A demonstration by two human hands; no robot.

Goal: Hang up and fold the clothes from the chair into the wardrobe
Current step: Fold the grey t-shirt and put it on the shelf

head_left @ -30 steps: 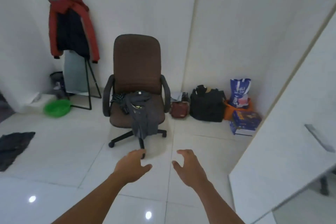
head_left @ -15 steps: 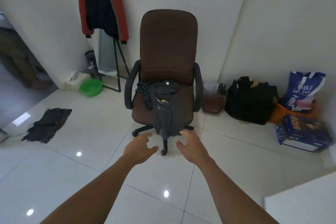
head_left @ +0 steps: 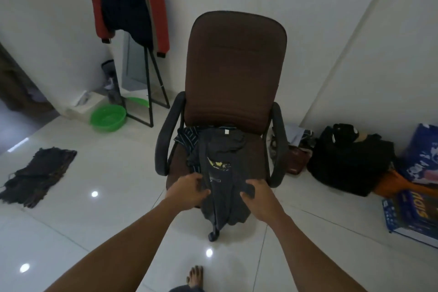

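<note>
A brown office chair with black armrests stands in front of me. A dark grey T-shirt with a yellow print is draped over its seat and hangs off the front edge. A dark striped garment lies under it at the seat's back left. My left hand grips the T-shirt's left edge at the seat front. My right hand grips its right edge, with cloth bunched under the fingers. The wardrobe is out of view.
A red and dark jacket hangs over a standing mirror at back left, with a green basin below. A dark cloth lies on the floor at left. Black bags and boxes line the right wall.
I have stepped up to the chair, which now fills the middle of the view. Both hands, open in the air before, have reached the T-shirt and closed on its edges.
</note>
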